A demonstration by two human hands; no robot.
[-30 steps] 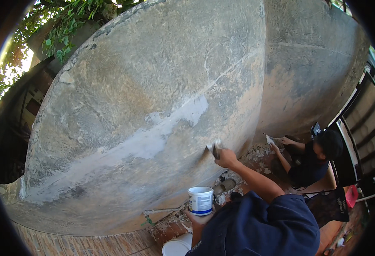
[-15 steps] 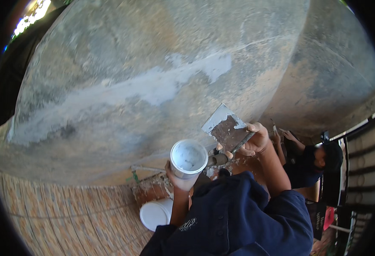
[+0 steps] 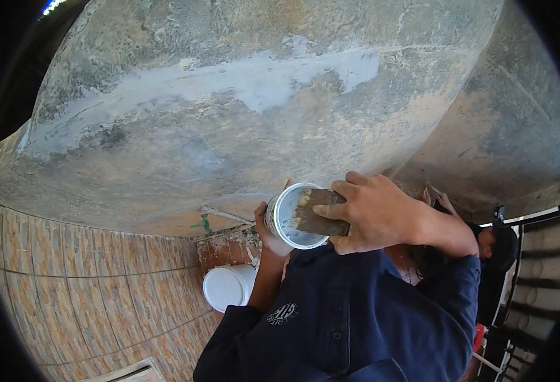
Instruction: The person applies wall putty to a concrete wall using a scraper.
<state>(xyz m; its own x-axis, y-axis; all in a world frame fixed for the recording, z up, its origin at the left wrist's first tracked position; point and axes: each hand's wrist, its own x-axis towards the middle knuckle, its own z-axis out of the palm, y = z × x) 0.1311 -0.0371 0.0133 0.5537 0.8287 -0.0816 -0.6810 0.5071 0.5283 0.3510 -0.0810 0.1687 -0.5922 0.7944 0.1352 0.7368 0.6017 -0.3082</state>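
Since the earlier frame, the putty knife [image 3: 318, 213] has been brought down from beside the small white container [image 3: 289, 216] and laid across its open mouth, and both have been drawn closer to the chest. The knife is gripped by the right hand [image 3: 378, 213], whose fingers [image 3: 350, 191] are clenched around the handle end, so that the stained, grey-brown blade reaches into the container's opening. The container is held from below and behind by the left hand [image 3: 270, 235], with its fingers wrapped around the wall; the rim is tilted toward the camera, and pale filler can be seen inside. Both forearms are covered by dark blue sleeves [image 3: 356, 318]. Behind the hands a large, rounded concrete wall [image 3: 229, 140] is seen, across which a pale grey band of fresh filler [image 3: 261, 83] has been spread from the left toward the upper right. Below the container, on a brick-patterned tiled floor [image 3: 82, 280], a white bucket [image 3: 229, 286] stands near a patch of broken brick and rubble [image 3: 229, 245] at the wall's foot. To the right, partly hidden behind the right arm, another person [image 3: 490, 254] in dark clothing is crouched close to the wall, with a raised hand [image 3: 442, 200] near its surface; what is held there cannot be told.
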